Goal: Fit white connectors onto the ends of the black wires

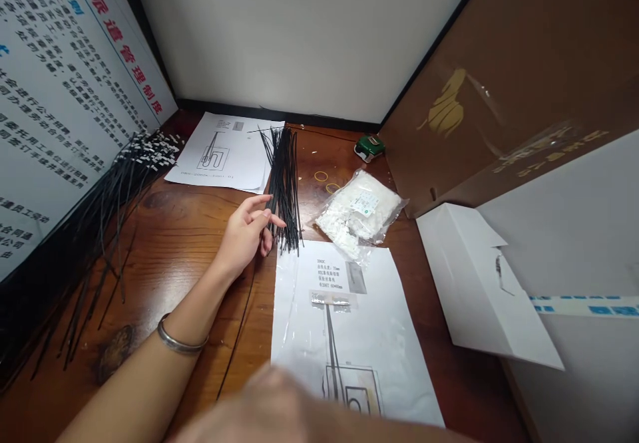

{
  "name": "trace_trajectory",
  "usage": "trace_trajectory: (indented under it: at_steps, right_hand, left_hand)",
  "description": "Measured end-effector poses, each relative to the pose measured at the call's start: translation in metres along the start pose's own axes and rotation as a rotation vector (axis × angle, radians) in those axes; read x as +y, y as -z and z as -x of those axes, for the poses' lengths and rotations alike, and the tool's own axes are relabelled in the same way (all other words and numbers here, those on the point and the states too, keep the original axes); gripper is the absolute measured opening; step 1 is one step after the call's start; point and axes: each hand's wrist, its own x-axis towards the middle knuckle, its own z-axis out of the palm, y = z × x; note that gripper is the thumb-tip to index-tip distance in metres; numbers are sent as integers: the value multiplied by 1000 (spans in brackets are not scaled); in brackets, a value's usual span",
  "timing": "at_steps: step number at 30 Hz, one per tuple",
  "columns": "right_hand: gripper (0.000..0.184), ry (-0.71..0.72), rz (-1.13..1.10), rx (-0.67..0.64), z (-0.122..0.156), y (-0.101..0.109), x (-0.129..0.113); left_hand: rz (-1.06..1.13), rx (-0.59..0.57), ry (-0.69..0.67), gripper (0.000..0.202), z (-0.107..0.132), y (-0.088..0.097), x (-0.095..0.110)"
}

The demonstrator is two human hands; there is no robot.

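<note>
A bundle of thin black wires (283,177) lies lengthwise on the wooden table. My left hand (249,227), with a silver bangle on its wrist, reaches the near left side of this bundle. Its fingers are apart and some are bent, with the tips at the wires; no wire shows clearly gripped. Low in the view, my right hand (274,396) is smeared by motion over the near printed sheet (369,323), and its fingers cannot be made out. That sheet carries a line drawing and text, with a strip of clear tape across it.
Another printed sheet (239,157) lies left of the bundle. White-tipped black wires (120,190) lean by the left board. A plastic bag of white pieces (364,207), yellow rubber bands (321,176) and a green tape measure (369,147) are on the right, beside a brown carton (449,150) with white flaps.
</note>
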Motion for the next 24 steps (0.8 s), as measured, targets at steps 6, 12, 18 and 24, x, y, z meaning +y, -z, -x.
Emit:
trace_trajectory:
  at_steps: [6, 12, 18, 24]
  right_hand:
    - [15, -204, -111, 809, -61, 106, 34]
    - [21, -256, -264, 851, -66, 124, 74]
    - [24, -284, -305, 848, -63, 118, 80]
    - [22, -319, -313, 829, -58, 117, 78]
  left_hand:
    - [20, -32, 33, 26, 3, -3, 6]
    - [-21, -38, 33, 28, -2, -12, 7]
    - [6, -93, 93, 36, 2, -15, 8]
    - [-44, -108, 86, 31, 9, -12, 8]
